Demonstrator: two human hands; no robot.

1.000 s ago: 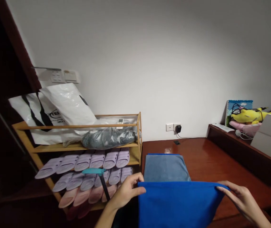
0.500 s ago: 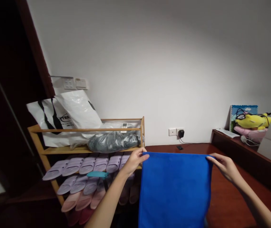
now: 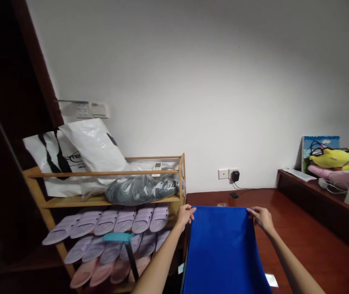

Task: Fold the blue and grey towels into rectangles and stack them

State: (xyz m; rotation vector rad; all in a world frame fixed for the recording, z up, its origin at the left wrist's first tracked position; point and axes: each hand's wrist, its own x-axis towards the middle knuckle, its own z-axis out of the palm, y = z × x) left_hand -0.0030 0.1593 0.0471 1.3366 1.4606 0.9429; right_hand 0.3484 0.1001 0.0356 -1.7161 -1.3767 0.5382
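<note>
A blue cloth (image 3: pixel 223 249) is stretched between my two hands, its top edge level and its lower part running out of the bottom of the view. My left hand (image 3: pixel 186 215) pinches the top left corner between thumb and fingers, near the right end of the shoe rack. At the top right corner, my right hand (image 3: pixel 260 217) grips the cloth the same way, over the reddish-brown wooden surface (image 3: pixel 303 232). A small pale label (image 3: pixel 271 280) shows beside the cloth's lower right edge.
The wooden shoe rack (image 3: pixel 110 201) holds white bags (image 3: pixel 94 143), a plastic-wrapped dark bundle (image 3: pixel 143 188) and several slippers (image 3: pixel 88 224). A teal-topped black handle (image 3: pixel 118 237) stands before it. At right, a ledge (image 3: pixel 324 188) bears a yellow plush toy (image 3: pixel 333 158). A plug (image 3: pixel 234 176) sits in the wall.
My hands have moved forward and closer together with the cloth, which now slopes away from me. A pale label has come into view at its right edge. The view has shifted slightly.
</note>
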